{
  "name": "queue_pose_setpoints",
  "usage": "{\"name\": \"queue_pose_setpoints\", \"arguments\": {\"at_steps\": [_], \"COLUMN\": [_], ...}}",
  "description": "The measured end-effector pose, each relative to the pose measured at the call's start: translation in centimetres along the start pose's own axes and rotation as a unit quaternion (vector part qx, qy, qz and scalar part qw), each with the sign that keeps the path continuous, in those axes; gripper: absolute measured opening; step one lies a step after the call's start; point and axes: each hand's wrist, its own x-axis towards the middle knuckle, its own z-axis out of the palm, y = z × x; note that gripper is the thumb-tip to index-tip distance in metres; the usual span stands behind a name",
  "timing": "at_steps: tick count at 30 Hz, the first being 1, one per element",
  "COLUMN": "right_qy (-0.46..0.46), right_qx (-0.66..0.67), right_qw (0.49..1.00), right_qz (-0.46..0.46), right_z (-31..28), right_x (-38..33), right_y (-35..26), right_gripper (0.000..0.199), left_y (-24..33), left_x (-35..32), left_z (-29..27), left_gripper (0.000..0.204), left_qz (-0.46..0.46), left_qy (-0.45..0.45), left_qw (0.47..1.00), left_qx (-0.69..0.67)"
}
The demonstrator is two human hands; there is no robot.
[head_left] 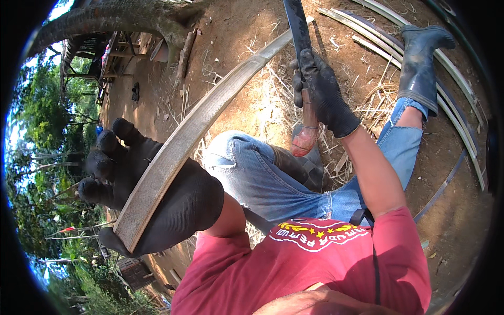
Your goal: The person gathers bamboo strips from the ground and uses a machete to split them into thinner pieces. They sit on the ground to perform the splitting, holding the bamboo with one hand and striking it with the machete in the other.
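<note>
A long, curved, pale strip of bamboo or wood slants from the lower left up to the top centre. Its near end lies across the palm of my left hand, which wears a black glove. The fingers of that hand are spread and do not wrap round the strip. My right hand, also gloved in black, grips a machete by its wooden handle close to the blade. The dark blade points up and crosses near the strip's far end. Below the fist, the handle's reddish butt shows.
My jeans-clad legs are bent, with a rubber boot at right. Several long, curved strips lie on brown soil at right. Pale shavings litter the ground. A thick trunk and a wooden structure stand at upper left.
</note>
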Motion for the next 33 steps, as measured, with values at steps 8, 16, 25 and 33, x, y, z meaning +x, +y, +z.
{"name": "queue_pose_setpoints", "arguments": {"at_steps": [8,16,25,33], "right_qy": [-0.098,-0.12,-0.026,-0.03], "right_qx": [-0.077,-0.207,-0.119,-0.206], "right_qw": [0.986,0.966,0.988,0.975], "right_qz": [0.111,0.103,0.092,0.078], "right_z": [2.8,7.5,5.2,5.7], "right_x": [-0.3,-3.4,-3.0,-6.0], "right_y": [0.4,-1.2,0.2,-1.7], "right_gripper": [0.051,0.056,0.051,0.053], "left_y": [3.3,4.5,5.0,5.6], "left_x": [-3.5,-4.5,-6.8,-8.0], "left_z": [-4.2,-6.2,-5.0,-3.9], "left_gripper": [0.08,0.082,0.063,0.076], "left_qz": [-0.177,-0.256,-0.253,-0.29], "left_qy": [0.079,0.074,0.03,0.057], "left_qw": [0.98,0.962,0.963,0.953], "left_qx": [-0.036,-0.059,-0.09,-0.069]}}
